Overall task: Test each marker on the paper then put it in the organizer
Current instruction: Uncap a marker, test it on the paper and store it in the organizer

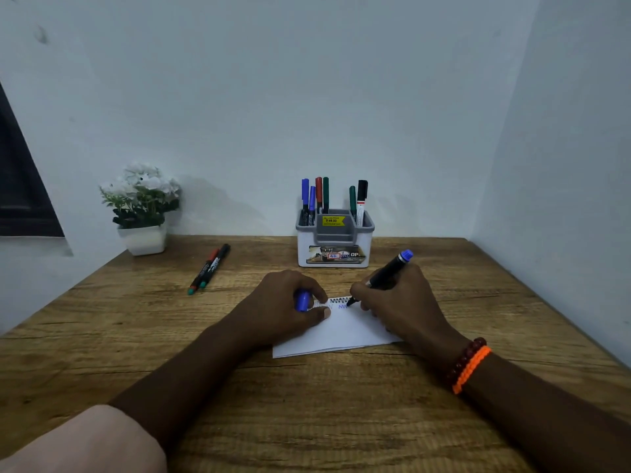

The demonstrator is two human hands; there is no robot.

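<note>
Scribbling blue now: right hand pinching marker, tip touching paper; left hand gripping cap; organizer straight ahead, near.

Wooden table, brown grain, pushed into a corner of pale walls. At back centre, white-and-grey organizer standing upright with markers in it; back left, white pot of white flowers; between them, nearer the left, two loose markers lying side by side, touching, angled toward the front left edge. Mid-table, small spiral notepad lying flat, blue scribble near its top edge, both forearms resting on the wood either side.
</note>
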